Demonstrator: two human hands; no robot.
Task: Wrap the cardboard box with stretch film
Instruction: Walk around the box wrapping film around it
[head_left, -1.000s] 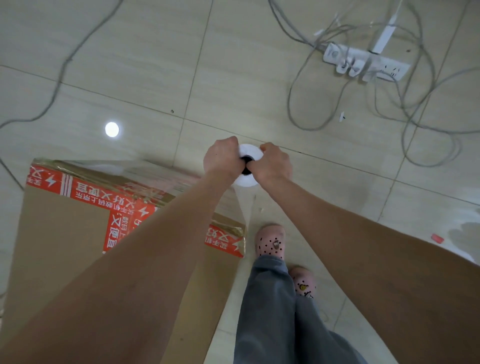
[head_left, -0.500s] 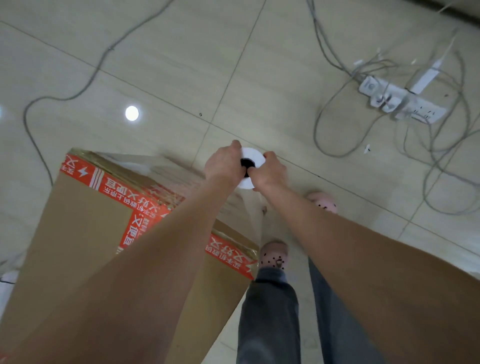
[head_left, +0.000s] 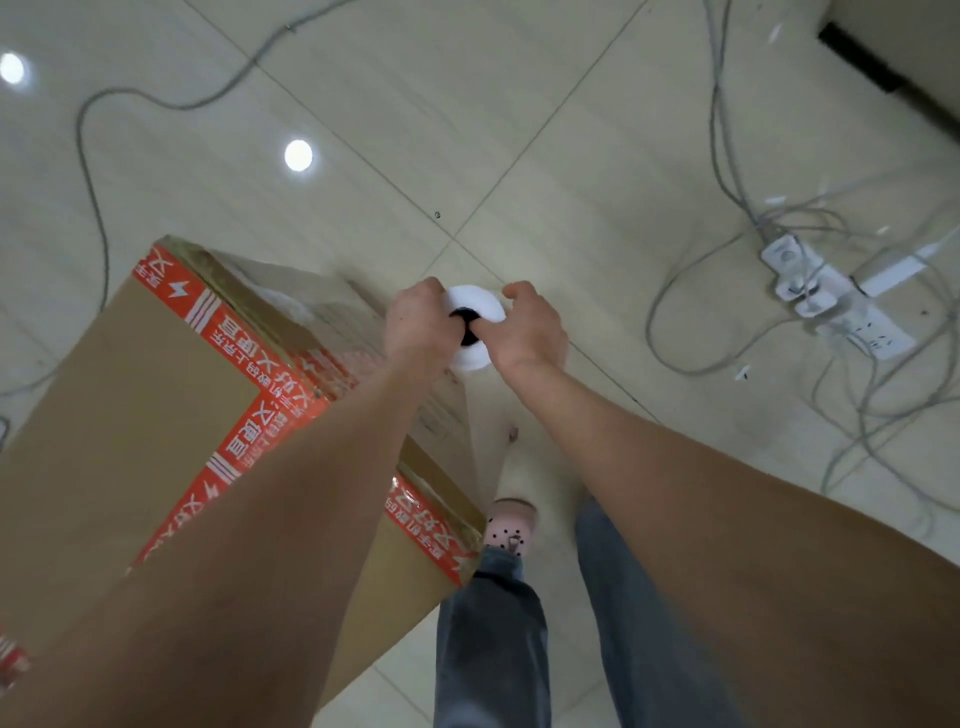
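Observation:
A tall cardboard box with red printed tape stands on the tiled floor at the left. A white roll of stretch film is held upright just past the box's far right corner, seen end-on with its dark core. My left hand grips the roll from the left and my right hand grips it from the right. A sheet of clear film runs from the roll down along the box's right side.
A white power strip with plugs and tangled grey cables lies on the floor at the right. Another grey cable loops at the far left. My legs and a pink shoe are beside the box's near right corner.
The view has swung round the box to the right; the box's corner now sits further left and the power strip has slid right and lower. Both hands keep hold of the roll.

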